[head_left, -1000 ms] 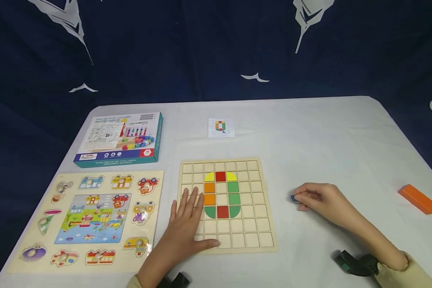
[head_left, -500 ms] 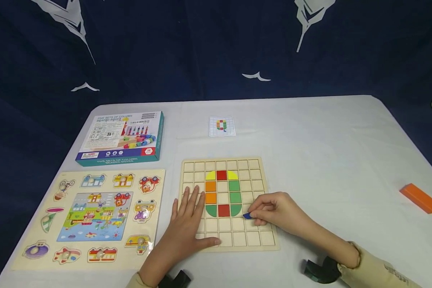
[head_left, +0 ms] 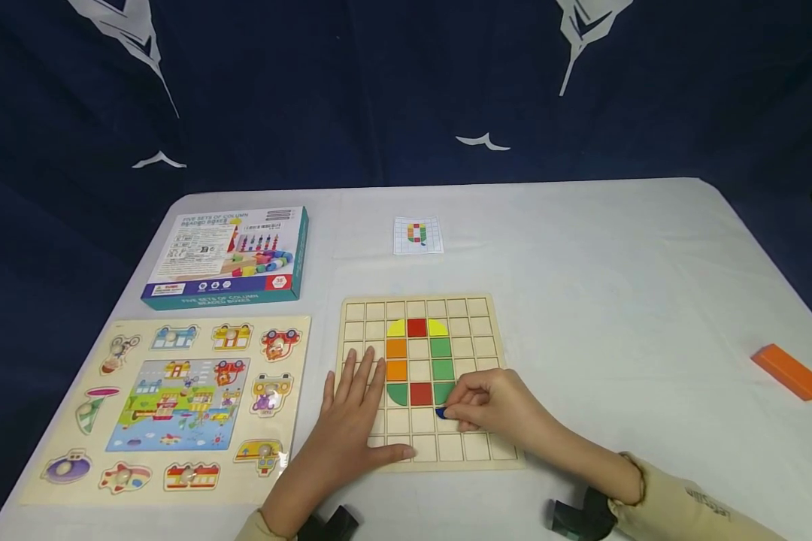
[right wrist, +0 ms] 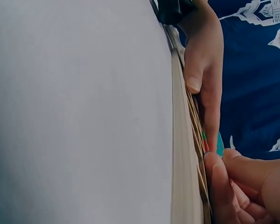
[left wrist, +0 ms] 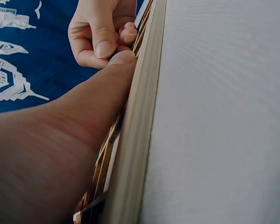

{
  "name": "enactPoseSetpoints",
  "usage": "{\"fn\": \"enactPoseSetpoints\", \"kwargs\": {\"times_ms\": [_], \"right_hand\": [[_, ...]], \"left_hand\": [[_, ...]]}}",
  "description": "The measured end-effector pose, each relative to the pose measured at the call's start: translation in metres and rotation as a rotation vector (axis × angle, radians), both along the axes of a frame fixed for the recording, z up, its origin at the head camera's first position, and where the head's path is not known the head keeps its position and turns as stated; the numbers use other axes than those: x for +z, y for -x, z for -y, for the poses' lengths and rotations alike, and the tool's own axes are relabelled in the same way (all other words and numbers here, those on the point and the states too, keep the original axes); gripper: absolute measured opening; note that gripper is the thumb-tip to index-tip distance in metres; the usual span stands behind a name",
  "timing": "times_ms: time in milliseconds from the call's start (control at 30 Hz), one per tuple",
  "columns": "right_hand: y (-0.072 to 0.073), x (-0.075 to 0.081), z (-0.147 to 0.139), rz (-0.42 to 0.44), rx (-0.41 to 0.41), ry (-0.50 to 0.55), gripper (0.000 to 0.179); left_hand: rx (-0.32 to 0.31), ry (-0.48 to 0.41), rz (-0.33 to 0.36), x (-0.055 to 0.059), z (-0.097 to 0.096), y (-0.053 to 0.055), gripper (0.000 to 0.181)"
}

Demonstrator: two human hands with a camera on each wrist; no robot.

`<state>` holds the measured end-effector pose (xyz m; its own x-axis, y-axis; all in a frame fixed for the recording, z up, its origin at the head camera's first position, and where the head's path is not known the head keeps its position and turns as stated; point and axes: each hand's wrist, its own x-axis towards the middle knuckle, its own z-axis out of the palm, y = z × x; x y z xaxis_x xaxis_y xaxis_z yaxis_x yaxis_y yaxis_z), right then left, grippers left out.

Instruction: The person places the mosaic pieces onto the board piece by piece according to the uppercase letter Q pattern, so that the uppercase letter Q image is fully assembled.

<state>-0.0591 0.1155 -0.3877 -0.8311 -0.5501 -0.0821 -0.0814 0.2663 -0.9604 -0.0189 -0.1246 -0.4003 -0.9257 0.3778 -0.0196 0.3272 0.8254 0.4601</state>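
Observation:
A wooden grid board lies in front of me with a ring of yellow, red, orange and green tiles set in its cells. My left hand rests spread on the board's left side, thumb along the near edge. Between thumb and fingertips my right hand pinches a small dark blue tile, just below the green rounded tile at the ring's lower right corner. Fingers hide most of the blue tile. In the left wrist view, the right hand appears beyond the left thumb.
A small pattern card lies behind the board. To the left are a picture puzzle board and a boxed bead set. An orange block sits at the far right of the white table.
My right hand has carried the blue tile leftward from the bare table onto the board, to below the ring's lower right corner. The left hand stays in place.

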Motion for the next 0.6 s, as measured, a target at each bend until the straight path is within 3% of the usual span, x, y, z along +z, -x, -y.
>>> {"fn": "enactPoseSetpoints", "kwargs": {"times_ms": [300, 600], "right_hand": [[-0.0017, -0.0038, 0.0021, -0.253, 0.018, -0.122, 0.015], [-0.0038, -0.0044, 0.0018, -0.310, 0.051, -0.159, 0.014]], "left_hand": [[-0.004, -0.010, -0.013, 0.0005, 0.0004, 0.0000, 0.115], [-0.001, -0.014, 0.001, 0.0016, 0.0004, -0.0007, 0.114]]}}
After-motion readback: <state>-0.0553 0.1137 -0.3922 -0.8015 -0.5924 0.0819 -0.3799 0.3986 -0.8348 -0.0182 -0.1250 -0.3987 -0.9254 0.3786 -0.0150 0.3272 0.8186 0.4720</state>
